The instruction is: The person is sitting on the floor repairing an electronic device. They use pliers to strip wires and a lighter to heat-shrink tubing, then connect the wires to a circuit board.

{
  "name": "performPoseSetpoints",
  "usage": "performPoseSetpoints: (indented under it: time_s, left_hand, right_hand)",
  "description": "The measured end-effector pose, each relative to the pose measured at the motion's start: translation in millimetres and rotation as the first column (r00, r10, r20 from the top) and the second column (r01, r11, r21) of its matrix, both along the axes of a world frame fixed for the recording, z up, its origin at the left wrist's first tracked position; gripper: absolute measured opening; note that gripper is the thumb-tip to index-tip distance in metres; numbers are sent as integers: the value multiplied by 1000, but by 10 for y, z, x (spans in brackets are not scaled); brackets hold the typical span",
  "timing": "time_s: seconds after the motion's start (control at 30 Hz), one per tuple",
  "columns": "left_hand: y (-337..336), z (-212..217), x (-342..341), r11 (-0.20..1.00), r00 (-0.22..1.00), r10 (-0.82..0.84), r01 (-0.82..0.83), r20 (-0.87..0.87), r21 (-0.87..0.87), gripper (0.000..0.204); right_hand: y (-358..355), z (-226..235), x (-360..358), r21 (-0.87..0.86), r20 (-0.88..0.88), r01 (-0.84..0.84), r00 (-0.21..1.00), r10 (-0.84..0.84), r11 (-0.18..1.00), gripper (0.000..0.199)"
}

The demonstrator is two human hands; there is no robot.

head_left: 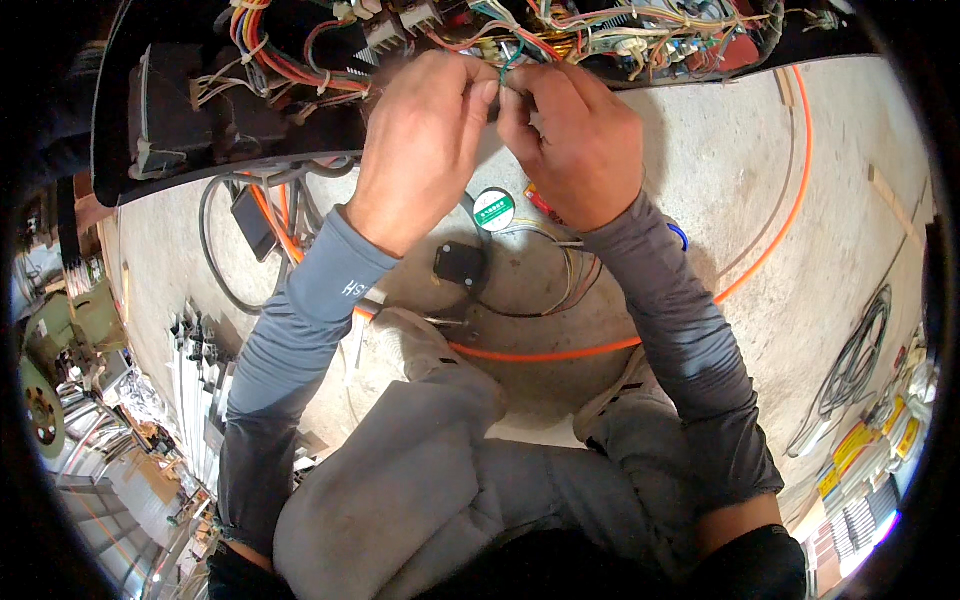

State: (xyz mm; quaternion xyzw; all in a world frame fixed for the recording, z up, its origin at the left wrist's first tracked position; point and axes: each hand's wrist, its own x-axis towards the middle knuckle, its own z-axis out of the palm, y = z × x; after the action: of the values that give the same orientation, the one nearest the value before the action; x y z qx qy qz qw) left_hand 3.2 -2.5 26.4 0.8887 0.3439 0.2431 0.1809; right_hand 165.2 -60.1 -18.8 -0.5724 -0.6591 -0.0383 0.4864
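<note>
My left hand (424, 140) and my right hand (582, 132) meet at the top, at the near edge of an open dark housing (290, 140) packed with wiring. Between their closed fingertips is a thin green wire (512, 60), pinched from both sides. Bundles of red, orange and white wires (265, 50) run to the left of my hands, and a tangle of yellow, white and red wires (640, 40) lies to the right. The exact spot where the fingers grip is partly hidden by the thumbs.
Below my hands, on the concrete floor, lie a round roll with a green and white label (493, 210), a red-handled tool (541, 203) and a small black box (459, 264). An orange hose (770, 262) curves past my feet. A coiled grey cable (858, 355) rests at right.
</note>
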Motion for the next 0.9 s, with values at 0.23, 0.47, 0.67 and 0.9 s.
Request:
performPoseSetpoints:
  time_s: [0.23,0.47,0.67,0.9]
  left_hand:
    - [16,45,14,1000,1000,-19,19,-16,15,13]
    - [25,54,21,998,998,-60,61,-9,33,14]
    - [30,43,28,1000,999,-22,23,25,-19,14]
    - [51,20,-4,999,998,-18,20,55,-44,13]
  right_hand:
    - [-28,80,61,-48,104,-16,994,21,999,19]
    - [-28,80,88,-11,116,-17,993,18,1000,24]
    - [8,61,77,-21,88,-12,996,14,1000,24]
    - [-9,-41,-78,-94,-209,-47,977,26,994,23]
